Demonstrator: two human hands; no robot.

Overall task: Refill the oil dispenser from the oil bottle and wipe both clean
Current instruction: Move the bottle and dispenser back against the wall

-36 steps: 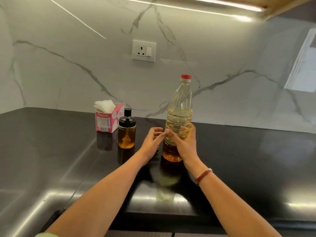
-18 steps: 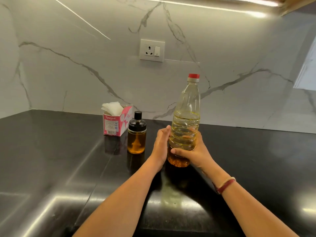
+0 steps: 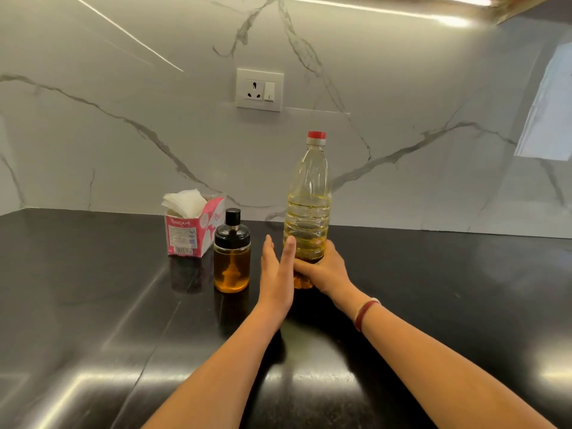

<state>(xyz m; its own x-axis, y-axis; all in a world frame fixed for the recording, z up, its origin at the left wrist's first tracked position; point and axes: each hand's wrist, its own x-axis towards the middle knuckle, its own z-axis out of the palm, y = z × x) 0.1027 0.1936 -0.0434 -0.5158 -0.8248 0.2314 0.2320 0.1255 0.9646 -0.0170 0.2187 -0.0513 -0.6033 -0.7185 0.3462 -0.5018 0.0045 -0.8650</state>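
Fingers (image 3: 301, 267) of the right hand (image 3: 325, 270) wrap the lower body of the tall clear red-capped plastic oil bottle (image 3: 308, 205), probably to lift it. The left hand (image 3: 275, 280) holds its fingers straight between the bottle and the small black-lidded glass oil dispenser (image 3: 232, 261). Both vessels stand upright on the glossy black counter (image 3: 93, 305), with a pink tissue box (image 3: 193, 233) behind, against a white marble wall (image 3: 123, 134).

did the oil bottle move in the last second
Yes. The oil bottle, gripped by the right hand, showed its base below that of the oil dispenser; now they are about level, so it went up or back.
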